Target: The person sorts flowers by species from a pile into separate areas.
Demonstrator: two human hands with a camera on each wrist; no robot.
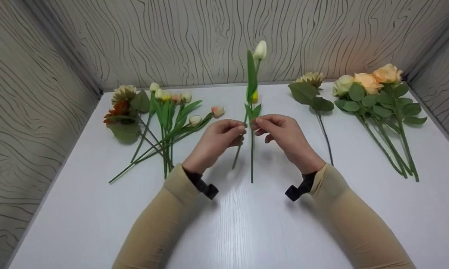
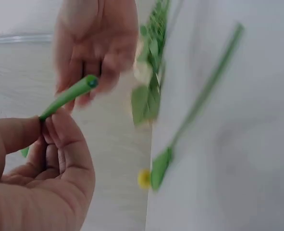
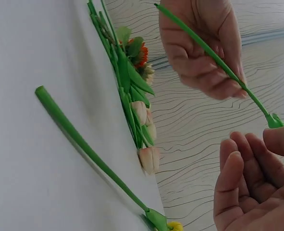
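Observation:
My left hand (image 1: 224, 136) and right hand (image 1: 280, 136) meet at a white tulip (image 1: 261, 50), held upright over the table. In the left wrist view, the left thumb and index finger pinch its green stem (image 2: 72, 96). At the leaf base, the right thumb and index finger pinch it too; the right wrist view shows the stem (image 3: 204, 45) pointing away from that hand. A yellow tulip (image 1: 255, 96) lies on the table behind, partly covered by the white one in the head view. Its stem (image 3: 91, 149) shows fully in the right wrist view.
Several white, yellow and pink tulips (image 1: 166, 112) lie crossed on the left, beside orange and cream flowers (image 1: 119, 108). On the right are a cream flower (image 1: 309, 80) and several peach and pale roses (image 1: 368, 83). Patterned panels (image 1: 209, 41) wall the white table (image 1: 231, 231).

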